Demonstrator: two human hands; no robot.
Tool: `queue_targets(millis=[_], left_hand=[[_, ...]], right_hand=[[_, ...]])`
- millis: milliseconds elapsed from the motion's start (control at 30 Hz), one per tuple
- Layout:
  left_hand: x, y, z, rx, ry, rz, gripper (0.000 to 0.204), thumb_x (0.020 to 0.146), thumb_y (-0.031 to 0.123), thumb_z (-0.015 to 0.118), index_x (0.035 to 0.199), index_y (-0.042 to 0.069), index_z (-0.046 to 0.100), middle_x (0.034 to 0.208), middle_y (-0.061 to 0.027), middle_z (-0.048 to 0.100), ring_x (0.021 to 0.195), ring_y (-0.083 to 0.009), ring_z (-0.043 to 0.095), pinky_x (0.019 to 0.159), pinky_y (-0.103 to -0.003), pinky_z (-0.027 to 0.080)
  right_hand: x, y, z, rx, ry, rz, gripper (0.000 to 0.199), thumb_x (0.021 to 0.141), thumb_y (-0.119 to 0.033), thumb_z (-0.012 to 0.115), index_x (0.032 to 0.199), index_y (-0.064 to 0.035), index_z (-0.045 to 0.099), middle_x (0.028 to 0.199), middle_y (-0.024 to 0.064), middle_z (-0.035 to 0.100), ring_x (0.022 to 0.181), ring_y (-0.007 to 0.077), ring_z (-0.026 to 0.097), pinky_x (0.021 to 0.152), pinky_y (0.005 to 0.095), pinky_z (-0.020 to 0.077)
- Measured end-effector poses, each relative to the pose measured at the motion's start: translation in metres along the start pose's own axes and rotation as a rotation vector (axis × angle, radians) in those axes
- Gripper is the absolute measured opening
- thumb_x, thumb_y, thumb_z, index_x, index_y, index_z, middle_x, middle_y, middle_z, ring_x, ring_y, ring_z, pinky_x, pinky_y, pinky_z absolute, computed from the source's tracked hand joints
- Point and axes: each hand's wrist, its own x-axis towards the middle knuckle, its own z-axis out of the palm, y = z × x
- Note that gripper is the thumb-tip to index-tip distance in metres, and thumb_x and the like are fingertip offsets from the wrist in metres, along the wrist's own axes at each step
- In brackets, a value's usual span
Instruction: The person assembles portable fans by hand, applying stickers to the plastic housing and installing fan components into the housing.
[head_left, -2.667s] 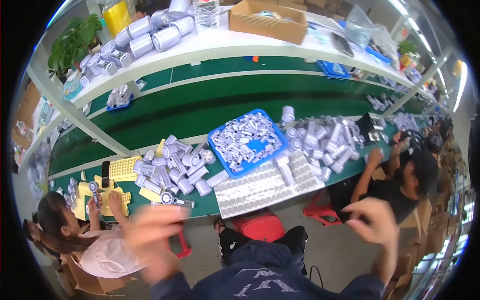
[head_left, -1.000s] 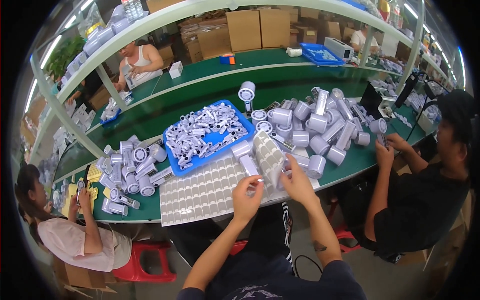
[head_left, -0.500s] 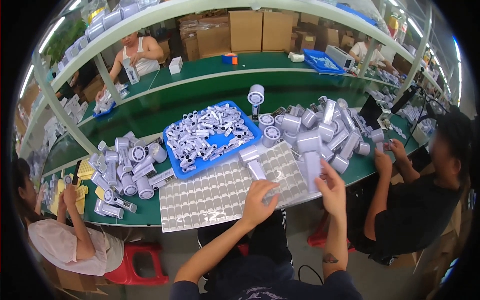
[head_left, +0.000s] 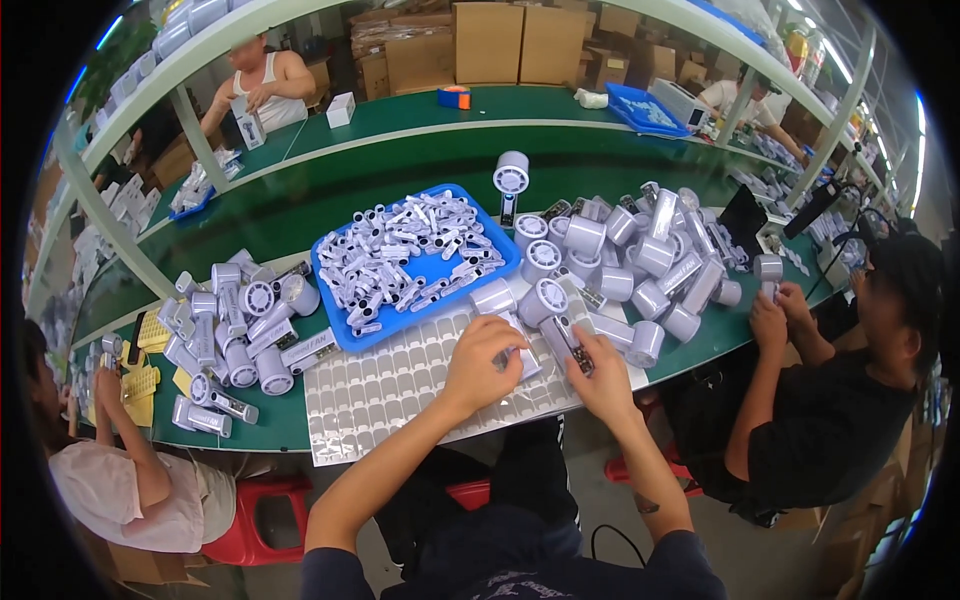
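My right hand [head_left: 600, 378] is closed round the handle of a pale lilac handheld fan [head_left: 546, 300], its round grille up and dark inner parts showing along the handle. To its left, a second handheld fan [head_left: 494, 297] lies on a sheet of grey label-shaped pieces [head_left: 370, 390]. My left hand [head_left: 480, 362] is curled over that fan's handle, thumb and fingers drawn together; whatever they pinch is hidden. Behind the sheet sits a blue tray [head_left: 365, 343] with many small lilac handle parts [head_left: 400, 250].
Fan bodies are heaped at left [head_left: 240, 325] and right [head_left: 640, 250]. One fan stands upright [head_left: 511, 175] behind the tray. Co-workers sit at left [head_left: 130, 470] and right [head_left: 830, 400]; another person [head_left: 268, 90] is across the green bench [head_left: 400, 120]. A white shelf frame [head_left: 120, 235] crosses above.
My right hand has moved left and down, turning its fan so the grille and open handle show. My left hand has moved up and left onto the lying fan, its fingers more curled.
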Motion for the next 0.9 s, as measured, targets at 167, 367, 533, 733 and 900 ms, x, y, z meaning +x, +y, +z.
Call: queue_targets(millis=[167,367,533,733,900], left_hand=[[0.017,0.002,0.003,0.100,-0.022,0.194,0.026,0.069,0.005,0.062,0.094,0.007,0.068,0.103,-0.0093,0.065,0.107,-0.0306,0.054,0.097,-0.041,0.041],[0.034,0.011,0.028,0.056,-0.106,0.237,0.029,0.072,0.009,0.067,0.100,0.007,0.068,0.110,-0.0103,0.063,0.109,-0.0312,0.052,0.099,-0.042,0.039],[0.039,0.004,0.038,0.110,-0.129,0.172,0.034,0.072,0.011,0.069,0.105,0.008,0.067,0.117,-0.0120,0.058,0.113,-0.0314,0.049,0.100,-0.042,0.037],[0.044,0.008,0.035,0.129,-0.210,0.112,0.039,0.070,0.011,0.068,0.109,0.010,0.067,0.127,-0.0127,0.053,0.124,-0.0343,0.042,0.106,-0.048,0.032],[0.052,0.013,0.042,0.437,-0.311,0.192,0.050,0.065,0.009,0.068,0.115,0.017,0.065,0.144,-0.0154,0.036,0.137,-0.0412,0.025,0.111,-0.064,0.016]], right_hand=[[0.009,0.003,-0.019,-0.037,-0.150,0.036,0.039,0.082,-0.009,0.065,0.119,0.0015,0.059,0.099,0.0186,0.060,0.088,0.0344,0.059,0.076,0.0395,0.0484],[0.026,0.040,-0.061,-0.408,-0.126,-0.215,0.047,0.074,-0.010,0.069,0.119,-0.0033,0.059,0.106,0.0152,0.059,0.101,0.0341,0.055,0.088,0.0425,0.0445],[0.024,0.031,-0.076,-0.673,-0.234,-0.134,0.055,0.069,-0.018,0.076,0.120,-0.0075,0.058,0.091,0.0122,0.059,0.092,0.0322,0.057,0.079,0.0439,0.0440],[0.006,0.010,-0.112,-0.367,0.151,0.040,0.055,0.073,-0.019,0.075,0.121,0.0014,0.057,0.102,0.0218,0.063,0.094,0.0376,0.061,0.083,0.0430,0.0482],[0.013,0.019,-0.074,-0.276,-0.042,0.088,0.053,0.073,-0.020,0.076,0.118,0.0019,0.059,0.097,0.0191,0.064,0.089,0.0368,0.060,0.081,0.0434,0.0477]])
